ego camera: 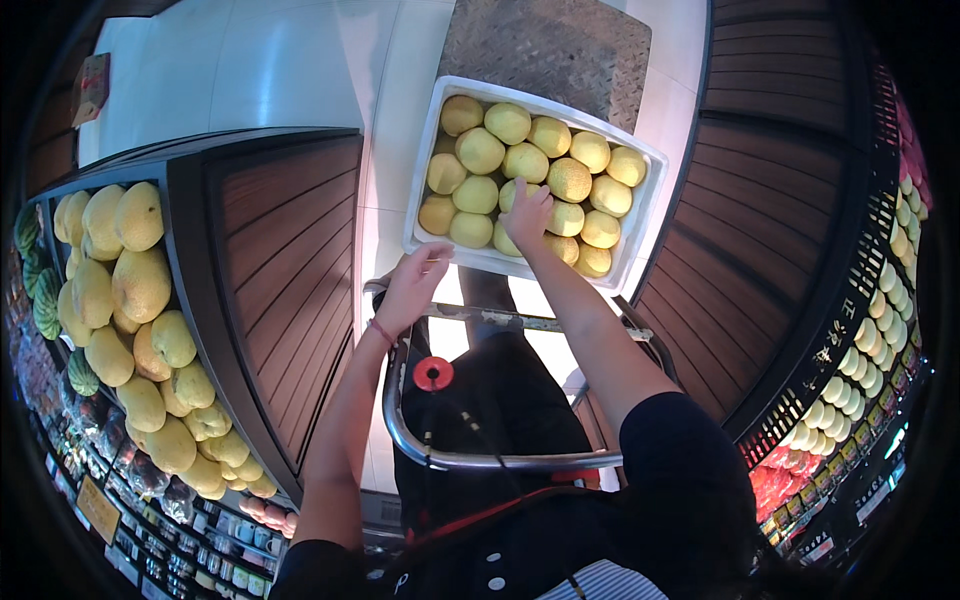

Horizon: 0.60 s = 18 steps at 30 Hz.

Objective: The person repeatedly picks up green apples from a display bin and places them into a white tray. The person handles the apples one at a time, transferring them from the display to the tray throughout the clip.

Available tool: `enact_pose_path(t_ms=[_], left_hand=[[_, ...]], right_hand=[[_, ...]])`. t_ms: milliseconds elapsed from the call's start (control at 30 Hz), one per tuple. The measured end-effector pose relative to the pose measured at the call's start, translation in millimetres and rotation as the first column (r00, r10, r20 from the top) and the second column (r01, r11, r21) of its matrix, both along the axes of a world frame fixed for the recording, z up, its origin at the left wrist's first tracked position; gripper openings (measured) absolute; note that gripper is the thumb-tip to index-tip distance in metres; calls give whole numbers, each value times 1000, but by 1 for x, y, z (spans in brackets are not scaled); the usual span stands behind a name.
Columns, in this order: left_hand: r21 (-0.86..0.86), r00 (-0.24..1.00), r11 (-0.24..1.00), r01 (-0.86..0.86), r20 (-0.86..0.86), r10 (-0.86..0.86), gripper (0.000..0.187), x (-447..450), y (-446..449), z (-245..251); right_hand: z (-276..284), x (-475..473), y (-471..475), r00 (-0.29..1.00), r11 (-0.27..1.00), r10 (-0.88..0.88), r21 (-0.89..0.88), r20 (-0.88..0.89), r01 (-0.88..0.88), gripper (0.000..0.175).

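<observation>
A white foam box (420,176) of yellow-green melons (480,150) sits before me on a flatbed hand cart. My right hand (527,214) reaches over the near middle of the box, its fingers on a yellow melon (511,193). Whether they grip it is hidden by the hand. At the near left corner of the box is my left hand (414,289); its fingers are partly spread and no object shows in them. The cart's curved metal handle (465,459) crosses in front of my body.
The cart's worn metal deck (547,52) extends beyond the box. A wood-panelled display stand (292,217) with large yellow melons (142,285) stands left. Another panelled stand (757,195) with fruit trays curves along the right. A carton (91,88) lies far left.
</observation>
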State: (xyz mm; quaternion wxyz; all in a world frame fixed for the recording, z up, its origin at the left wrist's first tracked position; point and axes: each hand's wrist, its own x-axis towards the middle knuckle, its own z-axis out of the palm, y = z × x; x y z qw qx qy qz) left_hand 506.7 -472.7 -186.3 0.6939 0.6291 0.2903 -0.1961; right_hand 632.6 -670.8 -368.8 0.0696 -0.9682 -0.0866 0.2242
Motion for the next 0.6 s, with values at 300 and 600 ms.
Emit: enact_pose_path(t_ms=[300, 600], left_hand=[[-405, 780, 779, -478, -604, 165, 59, 61, -28, -98], [-938, 941, 96, -332, -322, 109, 71, 34, 33, -79]], right_hand=[[63, 16, -19, 995, 927, 68, 374, -74, -35, 86], [45, 19, -6, 750, 577, -134, 565, -647, 590, 60]])
